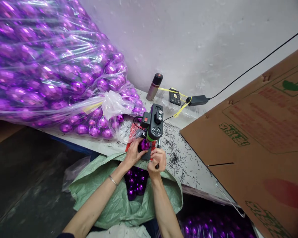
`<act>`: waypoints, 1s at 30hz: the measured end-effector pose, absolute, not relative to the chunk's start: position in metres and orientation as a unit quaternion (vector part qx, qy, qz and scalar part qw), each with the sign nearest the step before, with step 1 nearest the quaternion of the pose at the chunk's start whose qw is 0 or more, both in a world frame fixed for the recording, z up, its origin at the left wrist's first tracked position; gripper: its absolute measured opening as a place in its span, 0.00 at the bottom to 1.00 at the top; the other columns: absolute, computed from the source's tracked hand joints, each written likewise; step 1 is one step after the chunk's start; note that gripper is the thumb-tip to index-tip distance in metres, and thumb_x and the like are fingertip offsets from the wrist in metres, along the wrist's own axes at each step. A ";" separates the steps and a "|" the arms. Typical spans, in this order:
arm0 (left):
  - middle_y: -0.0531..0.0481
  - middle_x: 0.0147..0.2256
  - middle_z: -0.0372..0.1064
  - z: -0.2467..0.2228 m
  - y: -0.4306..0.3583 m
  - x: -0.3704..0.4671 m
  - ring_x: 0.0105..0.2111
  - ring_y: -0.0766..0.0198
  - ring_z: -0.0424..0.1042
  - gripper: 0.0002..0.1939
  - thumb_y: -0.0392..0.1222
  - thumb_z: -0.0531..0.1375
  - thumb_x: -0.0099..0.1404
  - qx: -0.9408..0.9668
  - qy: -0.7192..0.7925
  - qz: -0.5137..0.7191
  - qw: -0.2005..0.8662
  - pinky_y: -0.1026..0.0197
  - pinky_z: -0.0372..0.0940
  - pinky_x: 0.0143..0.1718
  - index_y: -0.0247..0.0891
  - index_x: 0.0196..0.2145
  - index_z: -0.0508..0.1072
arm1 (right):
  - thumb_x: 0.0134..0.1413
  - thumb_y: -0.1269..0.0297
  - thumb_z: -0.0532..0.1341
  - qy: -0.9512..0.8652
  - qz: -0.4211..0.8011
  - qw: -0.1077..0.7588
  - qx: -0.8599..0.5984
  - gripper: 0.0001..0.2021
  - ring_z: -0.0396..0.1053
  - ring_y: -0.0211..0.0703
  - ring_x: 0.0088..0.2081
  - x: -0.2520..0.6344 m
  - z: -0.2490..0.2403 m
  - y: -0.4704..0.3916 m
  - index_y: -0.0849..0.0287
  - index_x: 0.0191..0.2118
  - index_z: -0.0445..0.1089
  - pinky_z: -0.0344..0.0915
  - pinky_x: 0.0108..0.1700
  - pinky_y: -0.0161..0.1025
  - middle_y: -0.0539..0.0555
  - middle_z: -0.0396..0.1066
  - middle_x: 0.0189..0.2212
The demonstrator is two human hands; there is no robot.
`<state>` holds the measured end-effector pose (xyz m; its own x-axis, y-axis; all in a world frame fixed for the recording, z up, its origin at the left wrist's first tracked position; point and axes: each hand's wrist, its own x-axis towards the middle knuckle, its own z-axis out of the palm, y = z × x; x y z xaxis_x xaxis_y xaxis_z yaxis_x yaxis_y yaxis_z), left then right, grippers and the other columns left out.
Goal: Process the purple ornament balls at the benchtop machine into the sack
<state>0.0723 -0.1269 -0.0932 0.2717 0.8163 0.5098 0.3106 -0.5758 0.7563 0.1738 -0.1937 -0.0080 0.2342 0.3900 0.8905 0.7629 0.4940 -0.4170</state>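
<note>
One ball (145, 144) sits pinched in L hand (133, 153) grip, by press (156, 121) head. R hand (157, 160) grip's curled rnd lever (159, 142).

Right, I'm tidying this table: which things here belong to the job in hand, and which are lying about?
Likely job:
purple faceted ball, in left grip
black press-like machine, lever in right grip
power adapter
green sack of purple balls
clear bag of similar balls

Apparently lying about:
capped bottle
flat black device
cardboard box
</note>
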 end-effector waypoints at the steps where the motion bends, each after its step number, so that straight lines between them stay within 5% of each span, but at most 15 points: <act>1: 0.40 0.54 0.73 -0.093 -0.126 0.073 0.56 0.50 0.74 0.26 0.41 0.66 0.65 0.751 0.377 0.471 0.268 0.44 0.70 0.56 0.40 0.58 0.65 | 0.70 0.69 0.48 -0.595 -0.142 0.629 -0.480 0.16 0.68 0.37 0.29 0.174 0.001 -0.194 0.55 0.29 0.62 0.66 0.33 0.38 0.49 0.66 0.27; 11: 0.36 0.59 0.69 -0.089 -0.167 0.051 0.61 0.48 0.69 0.29 0.42 0.61 0.70 0.789 0.352 0.459 0.209 0.40 0.66 0.62 0.40 0.65 0.59 | 0.68 0.71 0.52 -0.571 -0.045 0.629 -0.525 0.17 0.68 0.37 0.28 0.175 0.070 -0.197 0.55 0.25 0.60 0.62 0.33 0.37 0.47 0.64 0.23; 17: 0.31 0.63 0.64 -0.075 -0.176 0.028 0.64 0.43 0.66 0.39 0.60 0.62 0.67 0.846 0.307 0.406 0.159 0.37 0.63 0.63 0.38 0.67 0.59 | 0.66 0.76 0.51 -0.596 -0.070 0.618 -0.508 0.14 0.67 0.36 0.29 0.174 0.051 -0.200 0.56 0.28 0.63 0.61 0.32 0.36 0.48 0.66 0.26; 20: 0.32 0.62 0.65 -0.049 -0.120 0.026 0.63 0.45 0.66 0.24 0.45 0.52 0.75 0.803 0.415 0.407 0.128 0.40 0.63 0.63 0.36 0.64 0.64 | 0.66 0.76 0.51 -0.594 -0.082 0.623 -0.502 0.15 0.67 0.37 0.29 0.173 0.049 -0.199 0.56 0.28 0.62 0.61 0.32 0.37 0.48 0.66 0.25; 24: 0.24 0.53 0.71 -0.018 -0.030 0.026 0.57 0.38 0.71 0.21 0.31 0.51 0.69 0.732 0.595 0.318 0.095 0.37 0.64 0.58 0.24 0.57 0.70 | 0.66 0.76 0.52 -0.597 -0.085 0.621 -0.500 0.15 0.67 0.37 0.29 0.172 0.048 -0.199 0.56 0.27 0.62 0.62 0.32 0.38 0.49 0.66 0.25; 27: 0.30 0.39 0.76 -0.011 0.007 0.027 0.46 0.42 0.76 0.17 0.28 0.50 0.67 0.718 0.632 0.268 0.119 0.42 0.68 0.52 0.26 0.47 0.75 | 0.66 0.75 0.52 -0.597 -0.085 0.620 -0.502 0.14 0.67 0.38 0.29 0.172 0.046 -0.200 0.56 0.28 0.63 0.63 0.32 0.38 0.49 0.66 0.25; 30: 0.34 0.36 0.75 -0.016 0.015 0.028 0.45 0.47 0.76 0.14 0.31 0.51 0.70 0.735 0.611 0.265 0.127 0.48 0.68 0.52 0.29 0.43 0.76 | 0.65 0.76 0.52 -0.600 -0.084 0.622 -0.495 0.15 0.68 0.38 0.30 0.172 0.045 -0.200 0.56 0.27 0.62 0.64 0.32 0.37 0.49 0.66 0.25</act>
<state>0.0279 0.0152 -0.0160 0.1134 0.9655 0.2346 0.8309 -0.2216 0.5105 0.1722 -0.1999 0.0453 0.2654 0.4896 0.8306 0.6997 0.4949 -0.5152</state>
